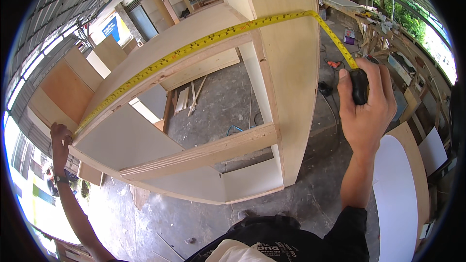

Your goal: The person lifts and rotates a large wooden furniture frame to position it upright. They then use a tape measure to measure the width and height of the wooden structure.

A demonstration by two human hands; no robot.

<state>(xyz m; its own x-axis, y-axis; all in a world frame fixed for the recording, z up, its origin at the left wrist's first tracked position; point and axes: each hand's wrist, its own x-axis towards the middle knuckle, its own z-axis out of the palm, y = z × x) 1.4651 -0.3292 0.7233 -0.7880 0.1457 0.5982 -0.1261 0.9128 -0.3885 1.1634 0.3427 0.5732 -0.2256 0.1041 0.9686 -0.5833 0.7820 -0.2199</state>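
Note:
A yellow tape measure blade (194, 44) stretches along the top front edge of a plywood cabinet frame (199, 165). My left hand (60, 141) is closed at the blade's far-left end, pressing it against the cabinet's left corner. My right hand (371, 109) grips the black tape measure case (359, 87), out past the cabinet's right side. From that case the blade rises, bends over the edge of the tall plywood panel (291, 92) and then runs left. White inner faces and a cross rail show inside the frame's openings.
Scrap wood strips (194, 98) lie on the grey concrete floor (218, 99) behind the frame. An orange power tool (334, 64) and cables are on the floor to the right. A white curved board (395, 194) stands at the lower right. A cluttered workbench (359, 7) is farther back.

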